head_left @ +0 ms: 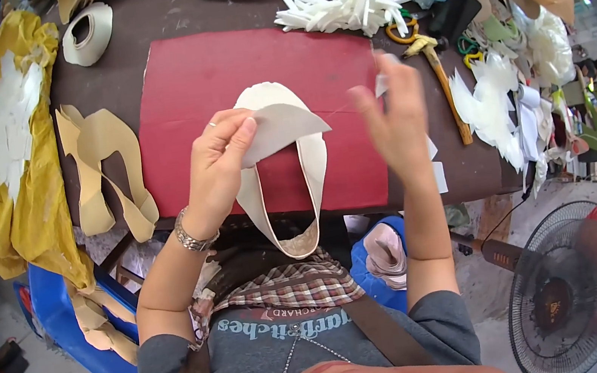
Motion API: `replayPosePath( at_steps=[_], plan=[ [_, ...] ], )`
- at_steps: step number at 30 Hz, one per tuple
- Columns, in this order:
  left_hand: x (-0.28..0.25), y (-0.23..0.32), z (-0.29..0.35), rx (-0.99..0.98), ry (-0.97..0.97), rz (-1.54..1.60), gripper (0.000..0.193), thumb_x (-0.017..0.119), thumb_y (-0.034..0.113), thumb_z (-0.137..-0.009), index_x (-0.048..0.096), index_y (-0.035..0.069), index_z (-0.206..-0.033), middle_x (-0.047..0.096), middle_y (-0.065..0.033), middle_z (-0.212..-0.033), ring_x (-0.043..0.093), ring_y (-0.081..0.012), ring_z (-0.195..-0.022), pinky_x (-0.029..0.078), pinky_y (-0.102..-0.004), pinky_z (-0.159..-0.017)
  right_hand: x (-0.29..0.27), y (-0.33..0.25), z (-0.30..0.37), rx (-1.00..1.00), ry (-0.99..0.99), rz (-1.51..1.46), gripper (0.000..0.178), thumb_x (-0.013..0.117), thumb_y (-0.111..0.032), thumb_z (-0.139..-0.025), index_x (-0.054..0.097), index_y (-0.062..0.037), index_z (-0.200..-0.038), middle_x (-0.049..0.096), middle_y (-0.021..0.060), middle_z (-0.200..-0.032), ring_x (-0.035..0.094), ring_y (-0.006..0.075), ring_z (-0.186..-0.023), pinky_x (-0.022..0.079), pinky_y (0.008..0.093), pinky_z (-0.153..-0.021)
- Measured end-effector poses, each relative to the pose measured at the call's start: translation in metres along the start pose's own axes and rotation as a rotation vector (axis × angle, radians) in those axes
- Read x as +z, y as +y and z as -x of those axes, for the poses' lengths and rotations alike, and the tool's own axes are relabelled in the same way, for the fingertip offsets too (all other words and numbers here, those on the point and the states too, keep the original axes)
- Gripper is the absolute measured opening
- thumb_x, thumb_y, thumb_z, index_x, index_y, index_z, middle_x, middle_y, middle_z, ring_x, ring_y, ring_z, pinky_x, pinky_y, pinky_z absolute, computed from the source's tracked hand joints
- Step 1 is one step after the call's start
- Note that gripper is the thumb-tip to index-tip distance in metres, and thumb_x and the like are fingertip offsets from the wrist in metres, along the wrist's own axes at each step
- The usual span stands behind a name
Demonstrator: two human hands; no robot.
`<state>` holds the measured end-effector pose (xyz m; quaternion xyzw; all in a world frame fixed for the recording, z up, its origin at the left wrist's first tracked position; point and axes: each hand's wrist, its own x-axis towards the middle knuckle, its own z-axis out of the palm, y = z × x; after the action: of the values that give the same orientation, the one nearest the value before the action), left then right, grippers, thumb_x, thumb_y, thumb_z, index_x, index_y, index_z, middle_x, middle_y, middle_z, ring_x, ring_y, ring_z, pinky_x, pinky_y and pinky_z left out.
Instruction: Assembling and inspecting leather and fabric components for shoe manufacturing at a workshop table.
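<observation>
My left hand [220, 148] pinches a pale grey half-moon piece [283, 129] between thumb and fingers. This piece lies over the far part of a cream, ring-shaped shoe upper [317, 169], whose narrow rounded end extends past the table's near edge. Under both is a dark red mat [184, 80]. To the right, my right hand [397, 115] is raised over the mat's right edge, slightly blurred. Its thumb stands apart from the fingers, and I see nothing gripped in it. Small white slips [440, 176] lie beside that edge, below the hand.
Tan uppers [106, 148] lie left of the mat, near a yellow sheet [29, 224] bearing white pieces. Farther back are white strips [349, 4], orange-handled scissors [403, 33] and a hammer [445, 89]. A black fan [559, 302] stands at lower right, a blue stool [364, 276] below the table.
</observation>
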<state>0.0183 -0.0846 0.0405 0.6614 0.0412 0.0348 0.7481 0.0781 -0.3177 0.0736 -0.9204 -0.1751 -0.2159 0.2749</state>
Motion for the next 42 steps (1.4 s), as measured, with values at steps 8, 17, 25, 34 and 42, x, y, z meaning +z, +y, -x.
replayPosePath(
  at_steps=[8, 17, 25, 34, 42],
  plan=[
    [-0.007, -0.011, -0.033, -0.174, 0.009, -0.233, 0.030, 0.057, 0.017, -0.095, 0.060, -0.002, -0.119, 0.061, -0.0009, -0.080, 0.055, -0.0056, -0.066, 0.045, -0.0208, -0.054, 0.078, 0.004, -0.025, 0.472, -0.649, -0.720, 0.021, 0.066, -0.022, -0.088, 0.066, -0.0007, -0.086, 0.060, 0.0038, -0.070, 0.058, 0.0092, -0.065, 0.045, 0.0232, -0.058],
    [-0.021, -0.044, -0.037, -0.125, 0.044, -0.439, 0.021, 0.057, 0.010, -0.088, 0.059, -0.001, -0.106, 0.061, -0.0052, -0.076, 0.053, -0.0084, -0.059, 0.043, -0.0251, -0.054, 0.091, 0.006, -0.020, 0.478, -0.699, -0.373, 0.025, 0.066, -0.025, -0.083, 0.067, -0.0002, -0.079, 0.059, 0.0020, -0.060, 0.058, 0.0091, -0.055, 0.044, 0.0263, -0.051],
    [-0.017, -0.034, -0.030, 0.083, -0.017, -0.814, 0.017, 0.062, 0.011, -0.084, 0.063, 0.003, -0.099, 0.062, -0.0083, -0.080, 0.060, -0.0206, -0.067, 0.048, -0.0351, -0.061, 0.089, -0.011, -0.022, 0.321, -0.774, -0.032, 0.020, 0.066, -0.023, -0.080, 0.067, -0.0033, -0.084, 0.068, 0.0090, -0.076, 0.066, 0.0222, -0.071, 0.050, 0.0358, -0.060],
    [-0.042, -0.033, 0.002, 0.370, -0.047, -1.215, 0.014, 0.062, 0.009, -0.085, 0.063, 0.006, -0.098, 0.060, -0.0115, -0.103, 0.058, -0.0302, -0.099, 0.048, -0.0374, -0.083, 0.074, -0.005, 0.053, -0.296, -0.418, 0.016, 0.023, 0.066, -0.015, -0.079, 0.059, -0.0048, -0.098, 0.059, 0.0157, -0.115, 0.059, 0.0302, -0.109, 0.049, 0.0411, -0.088],
    [-0.006, -0.006, 0.031, 0.567, -0.651, -1.028, 0.019, 0.068, 0.017, -0.081, 0.062, 0.005, -0.095, 0.057, -0.0135, -0.110, 0.053, -0.0366, -0.107, 0.038, -0.0501, -0.097, -0.028, 0.070, 0.095, 0.406, 0.072, -0.082, 0.025, 0.069, -0.012, -0.080, 0.059, -0.0027, -0.101, 0.058, 0.0174, -0.115, 0.057, 0.0343, -0.106, 0.048, 0.0406, -0.087]
  ],
)
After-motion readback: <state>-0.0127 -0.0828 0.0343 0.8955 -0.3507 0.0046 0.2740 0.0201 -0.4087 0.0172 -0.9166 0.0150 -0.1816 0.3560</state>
